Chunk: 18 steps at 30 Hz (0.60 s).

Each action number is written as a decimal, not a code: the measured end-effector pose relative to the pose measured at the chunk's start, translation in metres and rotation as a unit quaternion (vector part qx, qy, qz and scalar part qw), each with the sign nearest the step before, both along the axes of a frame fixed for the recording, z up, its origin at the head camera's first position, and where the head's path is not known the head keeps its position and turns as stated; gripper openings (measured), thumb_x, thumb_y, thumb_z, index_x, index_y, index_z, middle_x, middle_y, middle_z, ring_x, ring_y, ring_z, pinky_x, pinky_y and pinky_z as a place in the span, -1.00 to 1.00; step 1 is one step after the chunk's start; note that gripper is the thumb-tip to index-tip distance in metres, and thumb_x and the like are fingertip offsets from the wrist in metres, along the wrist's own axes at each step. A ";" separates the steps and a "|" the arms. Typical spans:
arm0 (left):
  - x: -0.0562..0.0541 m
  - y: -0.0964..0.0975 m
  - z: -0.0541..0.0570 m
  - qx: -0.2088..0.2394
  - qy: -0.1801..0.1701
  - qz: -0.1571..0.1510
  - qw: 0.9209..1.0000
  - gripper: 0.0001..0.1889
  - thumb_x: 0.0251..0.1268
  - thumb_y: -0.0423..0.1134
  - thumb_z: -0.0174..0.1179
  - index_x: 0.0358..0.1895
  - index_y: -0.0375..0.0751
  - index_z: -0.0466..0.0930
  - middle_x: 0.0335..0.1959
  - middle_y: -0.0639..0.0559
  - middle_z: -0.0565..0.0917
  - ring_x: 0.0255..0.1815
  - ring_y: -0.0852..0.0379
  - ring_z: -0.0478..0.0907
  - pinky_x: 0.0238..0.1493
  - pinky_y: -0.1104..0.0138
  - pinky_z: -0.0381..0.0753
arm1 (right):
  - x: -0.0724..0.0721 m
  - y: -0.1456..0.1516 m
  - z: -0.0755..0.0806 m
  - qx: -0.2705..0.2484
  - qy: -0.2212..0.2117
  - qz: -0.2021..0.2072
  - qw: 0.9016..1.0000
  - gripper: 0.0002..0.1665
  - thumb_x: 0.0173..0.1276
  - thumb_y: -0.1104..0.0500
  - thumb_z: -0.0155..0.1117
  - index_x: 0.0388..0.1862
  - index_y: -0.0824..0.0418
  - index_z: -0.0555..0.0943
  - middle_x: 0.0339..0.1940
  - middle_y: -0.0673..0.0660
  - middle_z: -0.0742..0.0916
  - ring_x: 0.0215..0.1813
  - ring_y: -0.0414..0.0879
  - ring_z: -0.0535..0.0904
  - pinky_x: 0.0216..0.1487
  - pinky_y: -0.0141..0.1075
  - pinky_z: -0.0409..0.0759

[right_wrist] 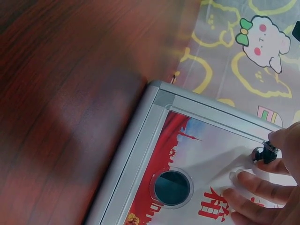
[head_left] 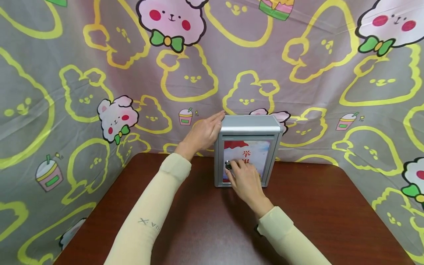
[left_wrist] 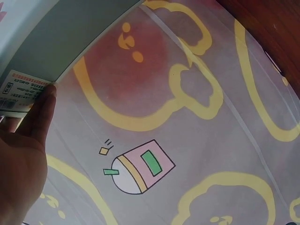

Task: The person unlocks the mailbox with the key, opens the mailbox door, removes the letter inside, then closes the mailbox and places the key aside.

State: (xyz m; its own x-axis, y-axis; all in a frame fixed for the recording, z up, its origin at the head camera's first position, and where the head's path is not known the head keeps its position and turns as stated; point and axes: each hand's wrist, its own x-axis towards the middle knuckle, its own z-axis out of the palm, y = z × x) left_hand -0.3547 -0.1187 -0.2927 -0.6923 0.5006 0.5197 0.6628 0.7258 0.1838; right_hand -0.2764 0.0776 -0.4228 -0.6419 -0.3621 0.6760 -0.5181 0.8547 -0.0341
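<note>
A silver metal drop box point(head_left: 250, 124) with a printed front panel stands upright on the table. My left hand point(head_left: 205, 132) rests on its upper left side with fingers fairly straight; in the left wrist view the fingertips lie beside a white label point(left_wrist: 28, 91) on the box's grey side. My right hand point(head_left: 246, 180) is at the left part of the front panel. Between thumb and index finger it pinches a small black-headed key point(right_wrist: 269, 152) at the lock point(right_wrist: 257, 154); the other fingers lie over the panel point(right_wrist: 206, 154).
A dark reddish wooden table point(head_left: 304, 209) lies under the box. Patterned cartoon cloth point(head_left: 192, 73) hangs behind it and along both sides, close to the box's back. A round dark window point(right_wrist: 172, 188) sits in the lower front panel.
</note>
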 end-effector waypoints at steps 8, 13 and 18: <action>-0.002 0.000 0.000 -0.002 -0.001 0.000 1.000 -0.41 0.69 -0.02 -0.39 0.58 -0.18 0.25 0.59 0.03 0.29 0.54 0.04 0.31 0.55 0.22 0.23 | -0.002 0.001 -0.001 0.000 0.003 0.000 1.000 -0.70 0.45 0.00 0.34 -0.08 0.21 0.66 -0.20 0.20 0.71 -0.30 0.17 0.67 -0.20 0.06 0.65; -0.003 0.000 -0.001 -0.001 -0.002 0.002 1.000 -0.41 0.68 -0.01 -0.39 0.59 -0.16 0.25 0.60 0.05 0.28 0.54 0.04 0.31 0.55 0.22 0.23 | -0.002 0.001 -0.003 0.000 0.007 0.000 1.000 -0.69 0.44 -0.01 0.35 -0.06 0.21 0.66 -0.20 0.20 0.71 -0.30 0.16 0.67 -0.20 0.05 0.65; -0.004 0.000 0.000 -0.001 -0.003 0.003 1.000 -0.41 0.69 -0.01 -0.40 0.59 -0.16 0.24 0.60 0.06 0.27 0.55 0.05 0.30 0.55 0.23 0.21 | -0.003 0.000 -0.002 -0.001 0.000 0.000 1.000 -0.69 0.47 -0.01 0.32 -0.04 0.21 0.66 -0.18 0.19 0.71 -0.27 0.16 0.67 -0.16 0.07 0.65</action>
State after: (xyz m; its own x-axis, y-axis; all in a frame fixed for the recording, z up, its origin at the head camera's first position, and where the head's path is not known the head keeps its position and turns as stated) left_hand -0.3586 -0.1183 -0.2932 -0.6981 0.4970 0.5154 0.6573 0.7303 0.1860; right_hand -0.2796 0.0776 -0.4250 -0.6421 -0.3605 0.6765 -0.5174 0.8550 -0.0355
